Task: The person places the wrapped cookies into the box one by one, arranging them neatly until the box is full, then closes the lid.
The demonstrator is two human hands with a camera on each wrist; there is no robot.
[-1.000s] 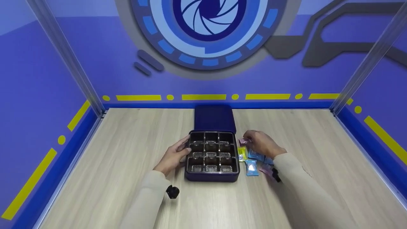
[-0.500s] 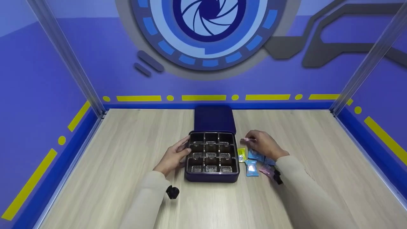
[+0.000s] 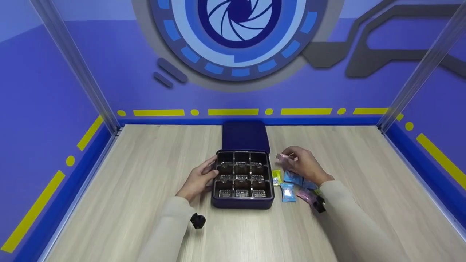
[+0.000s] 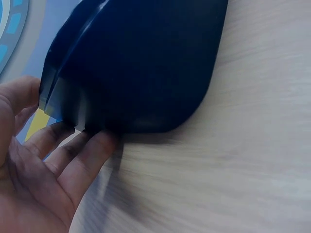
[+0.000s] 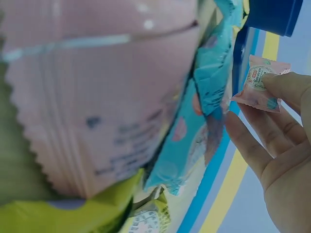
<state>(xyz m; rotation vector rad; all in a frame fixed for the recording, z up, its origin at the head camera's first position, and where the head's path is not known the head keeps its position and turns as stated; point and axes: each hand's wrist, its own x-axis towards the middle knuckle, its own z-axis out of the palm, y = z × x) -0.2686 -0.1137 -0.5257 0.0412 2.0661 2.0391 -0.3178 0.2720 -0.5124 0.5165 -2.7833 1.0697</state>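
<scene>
Surface (image 3: 153,160): pale wood-grain, w/ blue-purple walls (image 3: 109,76) on 3 sides; back wall w/ yellow dashes & dots, plus lg. round emblem (image 3: 240,69).

Box (image 3: 242,202), 1 pc.: dk. blue, lidless, upright at approx. ctr. of surface; brown inner tray (image 3: 250,174), 9 compartments, 3 x 3.

Lid (image 3: 245,135), 1 pc.: dk. blue, flat, directly behind box, close to back wall.

L hand (image 3: 198,178): holding box at its L side, thumb at rim, fingers against outer wall.

R hand (image 3: 305,165): pinching 1 pink sweet (image 5: 257,94) btwn. thumb & fingers, other fingers spread; sweet is raised, just R of box, not touching it.

Wrapped sweets, loose on surface R of box: yellow packet (image 3: 276,177) next to box wall; blue packet (image 3: 288,193) nearer the person; addl. blue packets (image 3: 293,177) partly under R hand; second pink packet (image 3: 305,194) by R wrist. Exact qty. can't tell, some hidden.

Sleeves (image 3: 173,214): cream, both arms, w/ sm. black wrist unit (image 3: 197,220) at each wrist.
</scene>
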